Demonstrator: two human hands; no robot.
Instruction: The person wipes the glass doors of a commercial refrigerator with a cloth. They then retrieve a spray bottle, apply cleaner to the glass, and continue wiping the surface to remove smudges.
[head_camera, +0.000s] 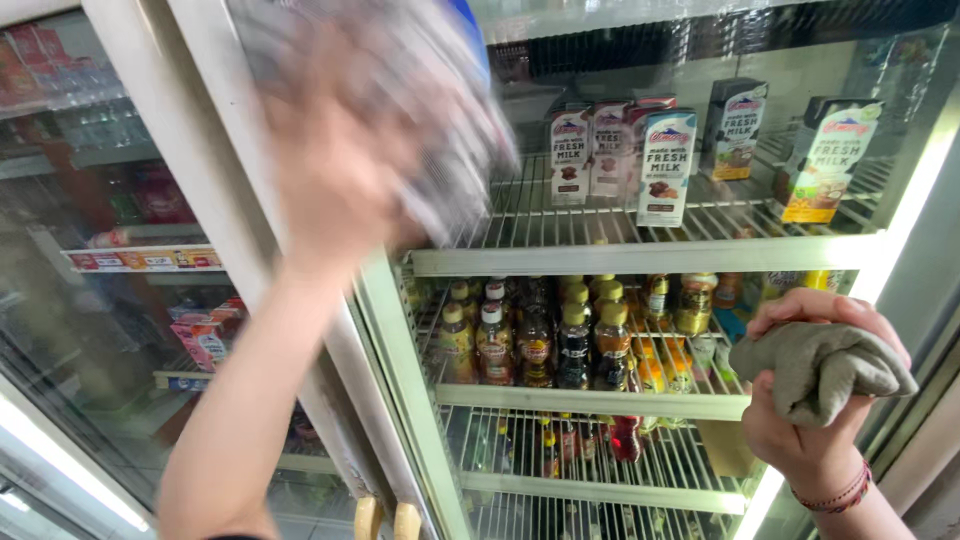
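A person stands at an open display fridge (640, 255), both arms raised before its wire shelves. The left hand (345, 150), blurred by movement, is up at the top of the door frame (300, 330), clutching a crumpled pale cloth (455, 130) against the upper edge of the cabinet; the blur hides just how the fingers lie. The right hand (805, 400), with a thin red bracelet (835, 495) at the wrist, is closed around a bunched grey-green rag (820, 365), held in front of the fridge's right side at the level of the middle shelf. On the top shelf, milk cartons (665, 165) stand upright in a loose row, some white and brown, one near the right wall orange at its base. Below them, bottled drinks (545, 340) with yellow and white caps crowd the middle shelf, and a few more bottles stand on the shelf underneath. To the left, behind the glass of a neighbouring door (110, 260), coloured packets sit on further shelves.
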